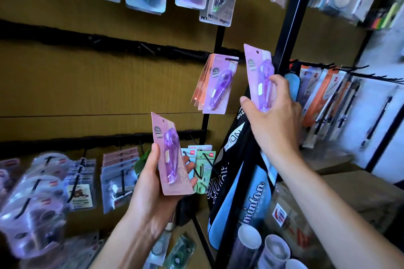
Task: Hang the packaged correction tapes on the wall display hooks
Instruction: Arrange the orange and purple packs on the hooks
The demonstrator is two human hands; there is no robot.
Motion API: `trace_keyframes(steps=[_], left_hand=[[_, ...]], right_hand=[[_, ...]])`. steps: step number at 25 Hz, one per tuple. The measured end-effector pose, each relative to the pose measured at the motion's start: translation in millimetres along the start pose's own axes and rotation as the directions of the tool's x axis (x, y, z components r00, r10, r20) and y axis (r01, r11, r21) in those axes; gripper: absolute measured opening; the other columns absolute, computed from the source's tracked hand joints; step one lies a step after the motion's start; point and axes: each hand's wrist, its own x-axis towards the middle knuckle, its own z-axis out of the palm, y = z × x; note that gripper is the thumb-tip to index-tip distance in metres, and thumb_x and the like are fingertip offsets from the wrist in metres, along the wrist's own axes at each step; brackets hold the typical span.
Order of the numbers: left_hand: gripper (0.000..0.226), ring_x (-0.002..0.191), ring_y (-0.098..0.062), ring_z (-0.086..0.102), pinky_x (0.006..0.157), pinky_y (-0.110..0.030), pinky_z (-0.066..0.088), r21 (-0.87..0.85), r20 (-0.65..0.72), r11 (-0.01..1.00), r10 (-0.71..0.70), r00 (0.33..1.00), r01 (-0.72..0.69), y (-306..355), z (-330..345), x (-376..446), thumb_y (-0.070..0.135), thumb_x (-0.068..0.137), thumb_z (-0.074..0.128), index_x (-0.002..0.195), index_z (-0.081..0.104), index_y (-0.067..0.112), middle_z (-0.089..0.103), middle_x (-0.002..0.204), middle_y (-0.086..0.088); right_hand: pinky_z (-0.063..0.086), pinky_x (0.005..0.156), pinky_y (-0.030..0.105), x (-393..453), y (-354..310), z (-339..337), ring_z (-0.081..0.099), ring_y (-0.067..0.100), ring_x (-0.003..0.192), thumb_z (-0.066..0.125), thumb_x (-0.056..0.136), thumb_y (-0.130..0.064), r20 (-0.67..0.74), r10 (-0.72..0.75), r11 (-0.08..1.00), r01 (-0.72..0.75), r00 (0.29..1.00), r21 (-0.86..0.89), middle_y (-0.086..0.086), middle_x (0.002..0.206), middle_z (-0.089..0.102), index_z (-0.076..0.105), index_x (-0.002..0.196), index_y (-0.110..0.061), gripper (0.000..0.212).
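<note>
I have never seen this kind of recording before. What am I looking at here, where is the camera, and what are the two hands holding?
There is no machine here. A person wears one wide-angle camera on the head, so you look forward and down along both arms.

The place is a shop wall with black hooks. Many packaged goods already hang there, among them a small bunch of purple correction tape packs.

The left hand grips one purple correction tape pack, held low. The right hand grips a second pack, raised just to the right of the hanging bunch. Its hang hole is not yet on a hook.

Lower right there are cardboard boxes and a blue and black bag.
</note>
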Motion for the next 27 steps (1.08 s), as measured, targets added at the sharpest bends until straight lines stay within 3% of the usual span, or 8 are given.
trace_keyframes(steps=[3,6,9,15,19,22,27], left_hand=[[0.049,0.112,-0.029,0.066,0.091,-0.049,0.051,0.006,-0.003,1.0,-0.001,1.0,0.001,2,-4,-3,0.056,0.094,0.046,0.122,0.066,0.021,0.073,0.117,-0.014],[0.053,0.114,-0.029,0.066,0.086,-0.047,0.051,0.022,-0.013,1.0,-0.009,1.0,0.009,1,-9,-4,0.056,0.094,0.046,0.129,0.063,0.02,0.073,0.118,-0.013],[0.05,0.113,-0.03,0.066,0.09,-0.05,0.051,0.034,-0.038,0.999,-0.001,0.999,0.002,2,-9,-6,0.056,0.094,0.047,0.128,0.064,0.023,0.074,0.113,-0.012],[0.042,0.114,-0.032,0.065,0.093,-0.051,0.05,0.026,-0.035,1.0,0.014,0.999,-0.013,3,-9,-10,0.054,0.095,0.047,0.114,0.069,0.025,0.074,0.111,-0.014],[0.042,0.119,-0.033,0.062,0.099,-0.053,0.047,0.016,-0.056,1.0,0.0,0.998,0.001,2,-7,-12,0.054,0.094,0.048,0.108,0.073,0.023,0.07,0.119,-0.017],[0.043,0.121,-0.034,0.061,0.101,-0.054,0.046,0.023,-0.051,1.0,-0.006,0.999,0.007,2,-8,-13,0.054,0.094,0.048,0.11,0.073,0.022,0.069,0.121,-0.018],[0.048,0.114,-0.032,0.065,0.09,-0.049,0.052,0.036,-0.049,0.999,-0.005,0.999,0.006,4,-10,-12,0.056,0.093,0.049,0.122,0.067,0.022,0.071,0.119,-0.016]], right_hand=[[0.044,0.08,0.036,-2,2,-3,0.056,0.029,0.103,0.066,0.078,-0.057,0.005,-0.026,0.999,0.026,1.0,0.03,-0.005,0.118,0.065,0.043,0.13,-0.038,0.06],[0.035,0.079,0.031,-13,3,-6,0.052,0.026,0.107,0.067,0.079,-0.056,0.033,-0.044,0.999,0.044,0.998,0.027,-0.007,0.121,0.063,0.041,0.132,-0.038,0.062],[0.033,0.08,0.029,-21,5,-6,0.051,0.025,0.11,0.068,0.08,-0.055,0.029,-0.067,0.998,0.066,0.997,0.007,-0.008,0.128,0.06,0.04,0.133,-0.038,0.062],[0.044,0.083,0.038,-17,12,-3,0.053,0.028,0.105,0.068,0.078,-0.057,0.016,-0.001,1.0,0.0,1.0,0.031,-0.006,0.121,0.063,0.039,0.128,-0.04,0.06],[0.034,0.078,0.031,-10,3,-1,0.052,0.026,0.107,0.068,0.078,-0.057,0.006,-0.029,0.999,0.028,1.0,0.017,-0.008,0.124,0.061,0.04,0.131,-0.039,0.062],[0.031,0.078,0.029,-12,-2,-2,0.05,0.024,0.11,0.068,0.079,-0.056,0.008,-0.043,0.999,0.043,0.999,0.006,-0.011,0.128,0.058,0.039,0.131,-0.04,0.062],[0.031,0.079,0.03,-21,7,-3,0.047,0.025,0.112,0.068,0.079,-0.055,-0.005,-0.043,0.999,0.043,0.999,-0.005,-0.01,0.133,0.056,0.04,0.132,-0.04,0.062]])
